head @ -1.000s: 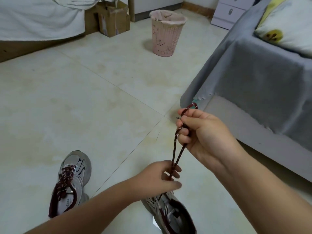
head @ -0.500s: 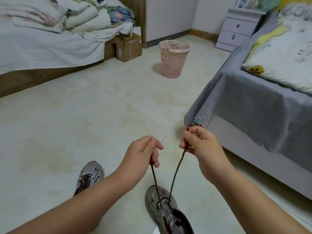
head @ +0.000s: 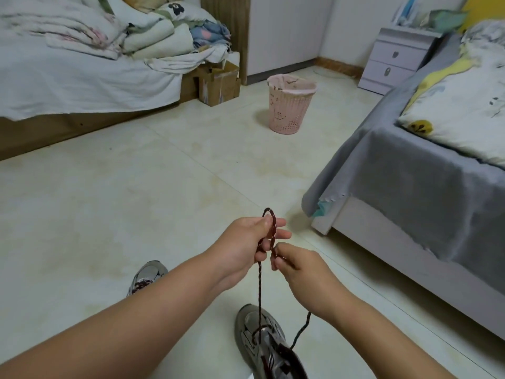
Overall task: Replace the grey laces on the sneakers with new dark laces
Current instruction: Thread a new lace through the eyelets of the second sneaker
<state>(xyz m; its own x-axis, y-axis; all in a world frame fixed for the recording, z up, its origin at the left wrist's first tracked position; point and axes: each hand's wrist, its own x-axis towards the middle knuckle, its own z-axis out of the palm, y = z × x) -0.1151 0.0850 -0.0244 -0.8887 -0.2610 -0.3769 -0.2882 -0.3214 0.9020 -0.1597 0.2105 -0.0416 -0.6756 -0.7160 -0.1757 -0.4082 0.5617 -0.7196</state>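
A: How is the lace held at this moment?

B: A small loop of the dark lace is pinched by the left hand, fingers curled round it, so that the bend stands up just above the knuckles. The strand just beside it is gripped by the right hand between curled fingertips, the two hands almost touching.

A: And outward from the hands?

B: From the left hand one strand is drawn taut, nearly straight down, to the grey sneaker directly below the hands. A second strand is seen slack below the right wrist, curving down to the same shoe. The long axis of the working lace is thus close to vertical, toward the wearer.

A: Which hand is nearer the shoe?

B: The right hand is held slightly lower and closer; the loop is carried by the left. It is judged that a bow is being started, and that the right-hand strand would have to be wrapped round the loop.

A: The other shoe?

B: The second sneaker is partly hidden behind the left forearm, on the floor tiles, with dark lacing already seen in it.
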